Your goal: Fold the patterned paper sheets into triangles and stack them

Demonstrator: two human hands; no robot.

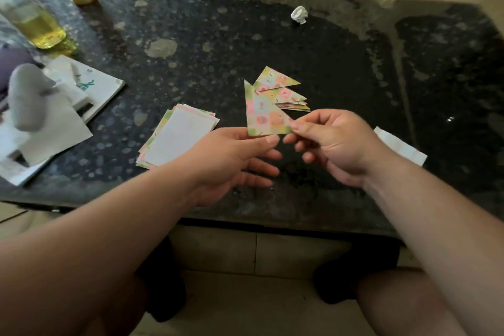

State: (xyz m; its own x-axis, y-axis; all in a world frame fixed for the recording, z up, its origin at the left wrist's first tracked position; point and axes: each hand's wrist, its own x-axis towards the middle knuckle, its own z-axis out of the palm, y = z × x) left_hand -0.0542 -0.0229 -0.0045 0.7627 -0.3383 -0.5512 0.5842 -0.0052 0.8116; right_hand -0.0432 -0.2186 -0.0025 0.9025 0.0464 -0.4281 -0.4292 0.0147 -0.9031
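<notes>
L hand (231, 155) & R hand (335, 144) bare, nails cut short. L forearm (109, 226), R forearm (425, 215) bare right to frame edge. Lower down: bare L knee (117, 308), R knee (390, 305). Dark shapes (166, 281) beyond them, poss. footwear, can't tell.

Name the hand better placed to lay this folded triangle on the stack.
Right. The right hand pinches the folded triangle right beside the triangle stack; the left hand sits nearer the unfolded sheets.

One triangle (266, 117), two paper stacks (180, 135) (283, 90)
</notes>
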